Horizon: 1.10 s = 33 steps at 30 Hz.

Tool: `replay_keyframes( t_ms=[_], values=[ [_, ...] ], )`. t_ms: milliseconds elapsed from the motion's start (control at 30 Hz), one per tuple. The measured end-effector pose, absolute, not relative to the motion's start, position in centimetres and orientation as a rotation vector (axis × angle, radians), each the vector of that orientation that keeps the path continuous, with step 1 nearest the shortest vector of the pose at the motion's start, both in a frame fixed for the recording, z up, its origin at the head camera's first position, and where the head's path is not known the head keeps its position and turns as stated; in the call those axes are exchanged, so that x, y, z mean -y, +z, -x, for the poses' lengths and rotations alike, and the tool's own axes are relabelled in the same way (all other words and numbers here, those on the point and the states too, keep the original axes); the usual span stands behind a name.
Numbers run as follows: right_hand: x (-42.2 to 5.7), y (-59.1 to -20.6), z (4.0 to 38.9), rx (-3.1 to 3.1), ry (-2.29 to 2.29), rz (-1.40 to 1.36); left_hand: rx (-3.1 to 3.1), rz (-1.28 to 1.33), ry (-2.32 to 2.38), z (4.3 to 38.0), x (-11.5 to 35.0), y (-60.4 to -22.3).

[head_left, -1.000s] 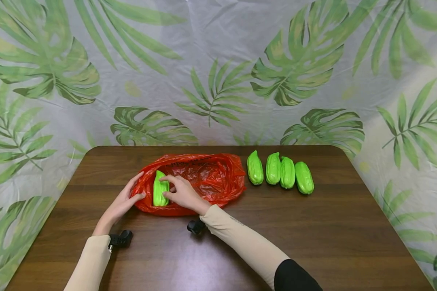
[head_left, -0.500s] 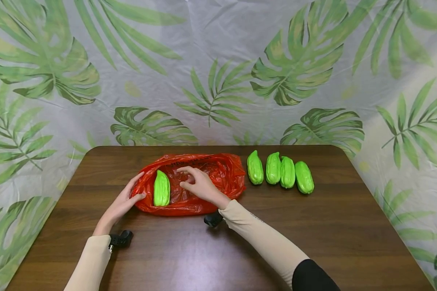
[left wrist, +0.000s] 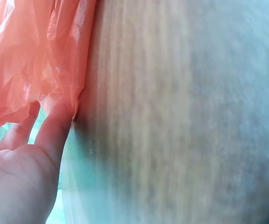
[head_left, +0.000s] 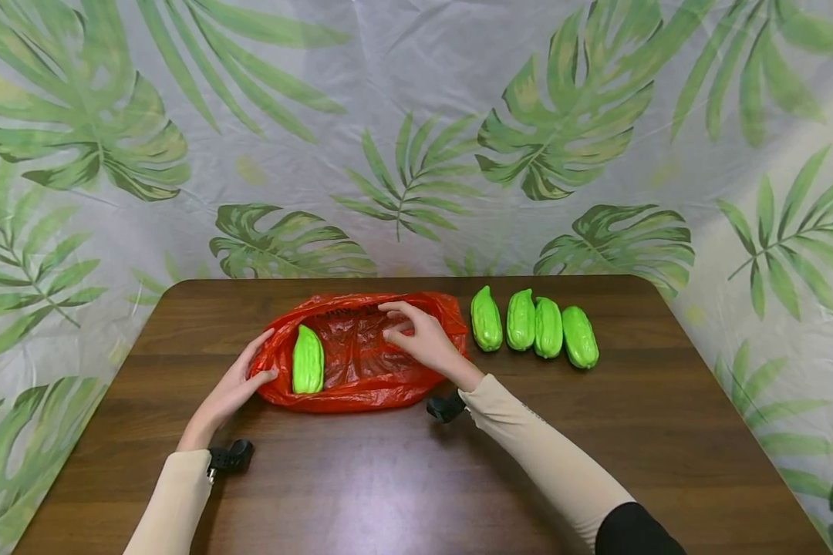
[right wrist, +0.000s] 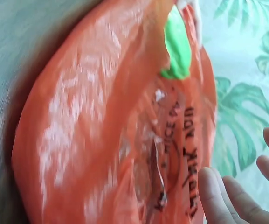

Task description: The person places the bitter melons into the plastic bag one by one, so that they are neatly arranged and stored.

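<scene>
A red plastic bag [head_left: 361, 397] lies with its mouth spread on the table. One bright green, ridged bitter melon [head_left: 308, 361] rests inside at the bag's left end; the right wrist view shows this melon [right wrist: 177, 44] too. My left hand [head_left: 232, 385] touches the bag's left end, thumb in front and fingers farther back. In the left wrist view its fingers [left wrist: 55, 128] are fairly straight, their tips covered by the plastic. My right hand [head_left: 426, 343] hovers over the bag's right half, fingers loosely bent, holding nothing.
Several more bitter melons [head_left: 521, 322] lie in a row right of the bag, near the back of the brown wooden table [head_left: 361, 486]. A leaf-patterned cloth [head_left: 416, 154] hangs behind the table.
My right hand has let go of the bitter melon at the bag's left end and moved right across the bag. My left hand and the bag stay put.
</scene>
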State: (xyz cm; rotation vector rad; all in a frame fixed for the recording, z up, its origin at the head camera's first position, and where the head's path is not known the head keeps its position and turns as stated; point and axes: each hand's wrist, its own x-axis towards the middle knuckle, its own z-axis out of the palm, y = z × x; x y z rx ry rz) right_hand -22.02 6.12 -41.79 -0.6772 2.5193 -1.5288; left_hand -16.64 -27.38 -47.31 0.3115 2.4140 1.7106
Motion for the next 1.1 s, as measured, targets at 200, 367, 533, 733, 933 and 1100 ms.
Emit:
replay_keyframes(
  t_ms=[200,367,533,733,933,1100],
  values=[
    [-8.3,-41.5,22.4,-2.507,-1.582,0.682,-2.433,-0.298,1.680,16.5,27.4,-47.2],
    [-10.1,-41.3,22.8,-2.530,-1.635,0.697,-2.409,-0.299,1.711,16.5,27.4,-47.3],
    [-11.7,-40.9,23.0,-2.519,-1.688,0.644,-2.404,-0.290,1.717,16.5,27.4,-47.3],
    [-13.4,-39.7,22.6,-2.507,-1.708,0.549,-2.406,-0.284,1.713,16.4,27.3,-47.2],
    [-14.4,-37.7,21.4,-2.578,-1.703,0.517,-2.405,-0.284,1.712,16.4,27.4,-47.2],
    [-15.6,-38.0,21.6,-2.592,-1.735,0.466,-2.404,-0.289,1.713,16.5,27.4,-47.3]
  ],
)
